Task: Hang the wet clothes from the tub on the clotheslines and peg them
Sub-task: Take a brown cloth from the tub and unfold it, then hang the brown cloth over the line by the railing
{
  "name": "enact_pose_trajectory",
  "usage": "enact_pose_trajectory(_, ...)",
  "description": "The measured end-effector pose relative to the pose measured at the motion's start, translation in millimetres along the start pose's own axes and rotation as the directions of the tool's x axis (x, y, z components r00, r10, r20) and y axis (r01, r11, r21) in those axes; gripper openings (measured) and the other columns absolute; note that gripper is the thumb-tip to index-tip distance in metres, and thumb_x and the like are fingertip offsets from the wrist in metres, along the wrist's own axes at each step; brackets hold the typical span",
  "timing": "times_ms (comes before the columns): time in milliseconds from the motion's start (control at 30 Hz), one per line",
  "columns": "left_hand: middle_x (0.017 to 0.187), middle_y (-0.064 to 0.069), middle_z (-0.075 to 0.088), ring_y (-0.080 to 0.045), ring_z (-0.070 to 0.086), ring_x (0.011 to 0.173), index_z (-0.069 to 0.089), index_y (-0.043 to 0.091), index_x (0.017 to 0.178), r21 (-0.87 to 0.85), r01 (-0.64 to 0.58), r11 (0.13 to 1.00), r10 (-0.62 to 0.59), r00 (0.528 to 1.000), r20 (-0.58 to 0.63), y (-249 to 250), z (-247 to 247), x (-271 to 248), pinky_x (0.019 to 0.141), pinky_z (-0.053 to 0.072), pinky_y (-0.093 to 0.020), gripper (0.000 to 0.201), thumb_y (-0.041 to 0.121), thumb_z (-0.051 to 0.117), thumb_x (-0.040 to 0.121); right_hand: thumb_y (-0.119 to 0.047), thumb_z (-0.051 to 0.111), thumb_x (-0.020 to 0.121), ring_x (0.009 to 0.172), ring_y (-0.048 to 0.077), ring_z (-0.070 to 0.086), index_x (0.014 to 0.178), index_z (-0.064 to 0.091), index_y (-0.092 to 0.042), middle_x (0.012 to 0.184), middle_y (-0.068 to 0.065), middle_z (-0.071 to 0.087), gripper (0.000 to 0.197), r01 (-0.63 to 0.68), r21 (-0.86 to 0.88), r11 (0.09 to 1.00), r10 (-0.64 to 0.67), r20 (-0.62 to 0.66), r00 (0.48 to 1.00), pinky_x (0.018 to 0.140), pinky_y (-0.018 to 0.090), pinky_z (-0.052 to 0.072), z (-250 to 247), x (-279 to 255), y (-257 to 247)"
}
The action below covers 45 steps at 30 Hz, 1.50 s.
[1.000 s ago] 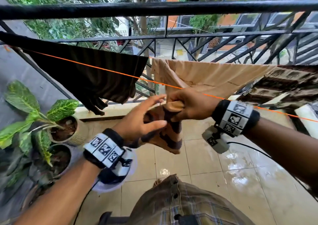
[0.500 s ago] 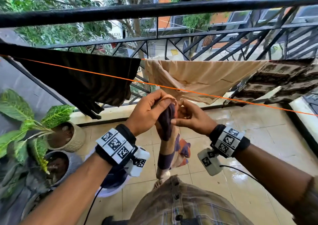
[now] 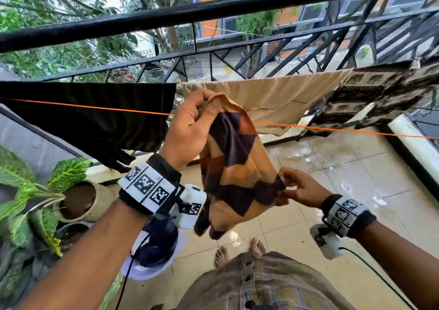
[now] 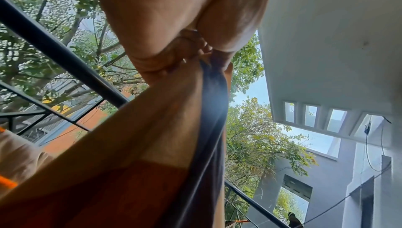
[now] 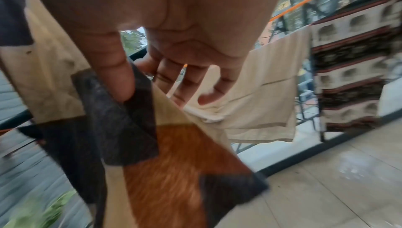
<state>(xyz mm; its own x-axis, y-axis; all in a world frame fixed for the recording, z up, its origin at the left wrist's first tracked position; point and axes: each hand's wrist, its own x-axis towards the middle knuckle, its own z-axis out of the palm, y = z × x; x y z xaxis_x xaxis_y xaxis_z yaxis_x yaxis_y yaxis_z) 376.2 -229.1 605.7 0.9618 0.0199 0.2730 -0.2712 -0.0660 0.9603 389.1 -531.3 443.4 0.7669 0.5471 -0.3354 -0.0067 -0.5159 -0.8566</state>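
- Head view: the left hand (image 3: 190,129) gripped the top edge of the patterned cloth (image 3: 235,169) at the height of the orange clothesline (image 3: 95,107), fingers curled round the fabric.
- Head view: the right hand (image 3: 300,187) pinched a lower corner of the same cloth, well below the line. The cloth hung spread between both hands, in front of the beige garment (image 3: 280,93).
- Head view: the tub (image 3: 152,269) stood on the floor, largely hidden behind the left forearm; its contents were dark and hard to make out. No peg could be made out.
- Head view: half a second before, both hands were together at the top of the bunched cloth; the right hand had since dropped and drawn the cloth open.
- Left wrist view: the curled fingers (image 4: 174,54) clamped gathered fabric; the cloth filled the lower frame, blurred.
- Right wrist view: thumb and forefinger pinched a dark corner; the other fingers (image 5: 191,80) were extended. Motion blur obscured the cloth's lower part.
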Motion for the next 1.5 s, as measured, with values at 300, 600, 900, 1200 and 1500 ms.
enact_pose_trajectory(300,0.088,-0.008,0.061,-0.009,0.059,0.081,0.057,0.012,0.097,-0.013,-0.012,1.0,0.015,0.972,0.233,18.8,80.0,30.6,0.077,0.046,-0.02,0.009,0.014,0.049,0.1,-0.048,0.067,0.068,0.098,0.02,0.066,0.101,0.07,-0.023,0.102,0.001,0.071,0.042,-0.164,-0.01,0.986,0.162,-0.084,0.983,0.09,0.043,0.052,-41.4,-71.2,53.9)
enact_pose_trajectory(600,0.072,0.014,0.061,0.002,0.053,0.068,0.053,0.016,0.088,0.04,-0.057,0.998,0.045,0.968,0.246,26.5,196.6,71.6,0.066,0.042,-0.012,0.02,0.01,0.042,0.104,-0.071,0.061,0.078,0.097,0.023,0.067,0.107,0.066,-0.022,0.105,0.0,0.072,0.057,0.027,0.302,0.953,0.163,-0.587,0.793,0.089,0.047,0.052,-165.5,-154.4,106.6)
enact_pose_trajectory(900,0.071,0.013,0.06,0.003,0.05,0.065,0.052,0.024,0.085,0.195,-0.032,0.98,-0.008,0.98,0.198,14.5,332.8,119.6,0.061,0.04,-0.013,0.023,0.018,0.042,0.105,-0.066,0.072,0.061,0.067,0.002,0.056,0.095,0.066,-0.026,0.076,-0.005,0.066,0.053,-0.209,-0.02,0.978,0.191,-0.33,0.924,0.065,0.026,0.047,-308.2,-264.4,155.6)
enact_pose_trajectory(1200,0.065,0.01,0.06,0.009,0.056,0.064,0.059,0.011,0.082,0.386,-0.177,0.905,-0.045,0.864,0.502,25.3,453.7,124.4,0.064,0.038,-0.008,0.024,0.005,0.045,0.102,-0.03,0.055,0.093,0.065,0.015,0.058,0.093,0.07,-0.018,0.076,0.006,0.068,0.019,-0.402,0.004,0.915,0.345,-0.523,0.78,0.06,0.036,0.051,-394.4,-311.8,229.9)
enact_pose_trajectory(1500,0.071,0.014,0.061,-0.005,0.057,0.069,0.059,0.035,0.087,0.624,-0.552,0.553,-0.436,0.446,0.782,-31.1,488.2,150.6,0.065,0.046,-0.03,0.041,0.068,0.045,0.067,-0.022,0.056,0.073,0.059,0.002,0.05,0.075,0.065,-0.008,0.061,-0.009,0.058,0.016,-0.098,0.267,0.959,0.273,-0.768,0.58,0.057,0.022,0.042,-415.0,-325.2,227.6)
